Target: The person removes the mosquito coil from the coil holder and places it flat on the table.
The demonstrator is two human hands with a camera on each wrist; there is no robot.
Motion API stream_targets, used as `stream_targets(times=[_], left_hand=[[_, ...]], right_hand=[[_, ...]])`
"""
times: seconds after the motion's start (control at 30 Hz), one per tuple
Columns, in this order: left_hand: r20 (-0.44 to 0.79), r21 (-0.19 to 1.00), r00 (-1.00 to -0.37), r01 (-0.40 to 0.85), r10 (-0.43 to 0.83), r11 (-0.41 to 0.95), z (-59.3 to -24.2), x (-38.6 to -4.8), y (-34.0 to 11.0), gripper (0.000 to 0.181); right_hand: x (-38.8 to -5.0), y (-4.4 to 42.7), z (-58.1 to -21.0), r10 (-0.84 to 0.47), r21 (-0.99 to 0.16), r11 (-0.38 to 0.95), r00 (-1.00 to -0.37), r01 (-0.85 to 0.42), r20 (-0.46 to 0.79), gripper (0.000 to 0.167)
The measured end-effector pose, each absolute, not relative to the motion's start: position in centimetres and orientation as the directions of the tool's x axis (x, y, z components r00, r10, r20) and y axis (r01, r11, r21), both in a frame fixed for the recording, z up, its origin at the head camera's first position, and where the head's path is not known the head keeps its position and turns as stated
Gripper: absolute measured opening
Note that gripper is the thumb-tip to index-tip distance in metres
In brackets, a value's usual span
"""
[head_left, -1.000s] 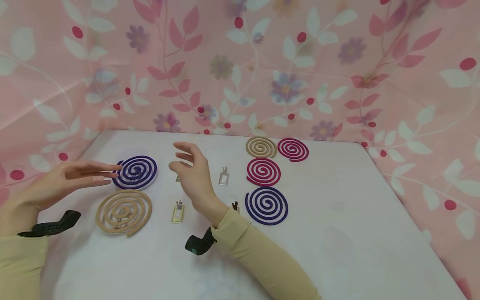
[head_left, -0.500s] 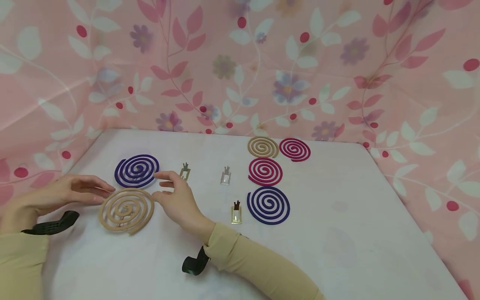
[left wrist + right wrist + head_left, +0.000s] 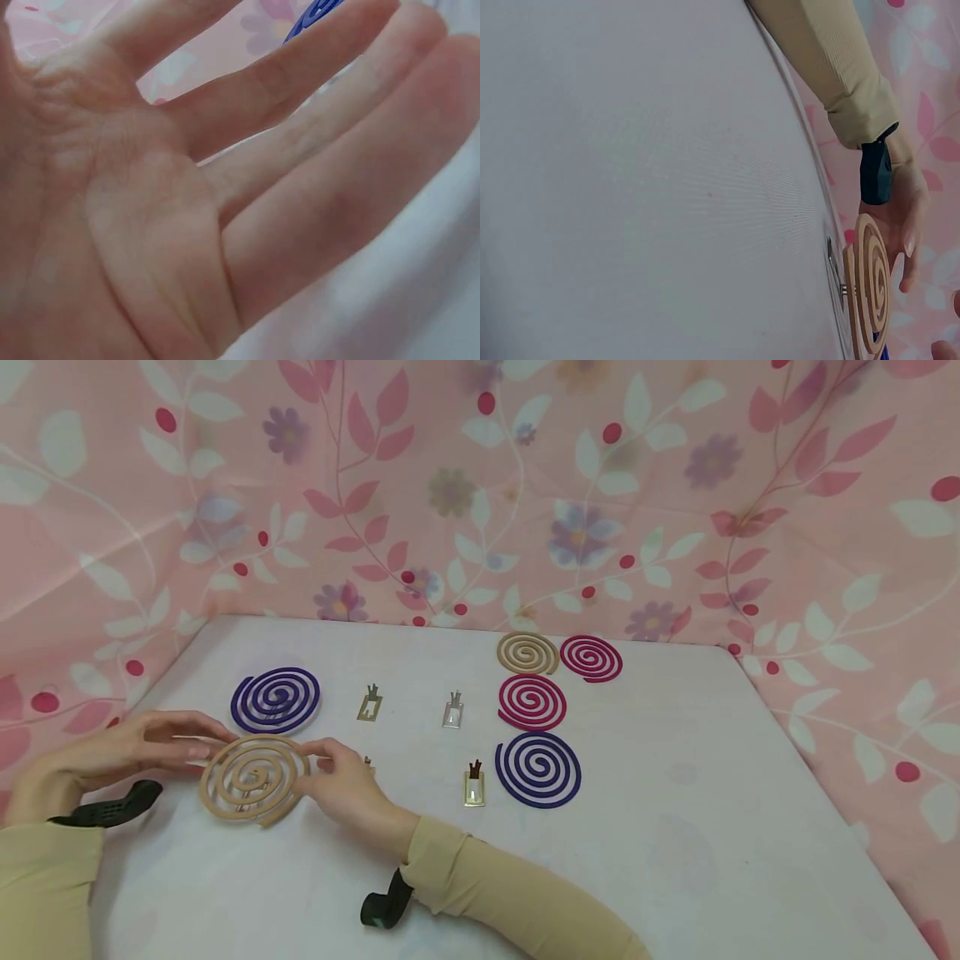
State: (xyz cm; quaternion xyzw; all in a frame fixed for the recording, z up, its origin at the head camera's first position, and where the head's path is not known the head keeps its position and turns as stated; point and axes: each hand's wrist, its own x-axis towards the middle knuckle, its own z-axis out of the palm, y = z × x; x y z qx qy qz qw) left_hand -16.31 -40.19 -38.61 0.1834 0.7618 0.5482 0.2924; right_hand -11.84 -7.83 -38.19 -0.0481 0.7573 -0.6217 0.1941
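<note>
Beside the tan coil (image 3: 257,773) — right hand (image 3: 350,789), closer than before.

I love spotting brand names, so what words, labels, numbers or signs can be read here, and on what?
None: no text can be read in any view.
The tan mosquito coil, blue mosquito coils and magenta mosquito coils: no lettering shows.
Metal coil stands: too small to tell whether they bear any stamp.
Black wrist cameras: too small and dark to make out any marking.
Pink backdrop cloth: only printed leaves, flowers and dots.
</note>
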Motion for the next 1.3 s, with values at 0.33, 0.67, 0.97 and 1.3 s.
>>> stream_targets(times=[0.33,0.67,0.97,1.3], left_hand=[[-0.236,0.946,-0.732,-0.022,0.639,0.324,-38.9,-16.8,-39.2,0.037],[-0.246,0.951,-0.714,-0.049,0.656,0.304,-39.4,-17.2,-39.3,0.035],[-0.299,0.936,-0.738,-0.101,0.605,0.339,-39.1,-17.0,-39.2,0.035],[-0.266,0.951,-0.72,-0.089,0.641,0.295,-39.2,-17.1,-39.3,0.036]], right_hand=[[-11.8,-8.0,-39.1,-0.308,-0.967,0.12,-0.917,0.226,-0.252,0.038],[-11.6,-8.0,-39.6,-0.365,-0.959,-0.051,-0.899,0.278,-0.241,0.038],[-11.9,-8.1,-39.7,-0.399,-0.894,-0.197,-0.866,0.403,-0.302,0.037],[-11.8,-8.1,-39.6,-0.425,-0.907,-0.182,-0.862,0.379,-0.275,0.045]])
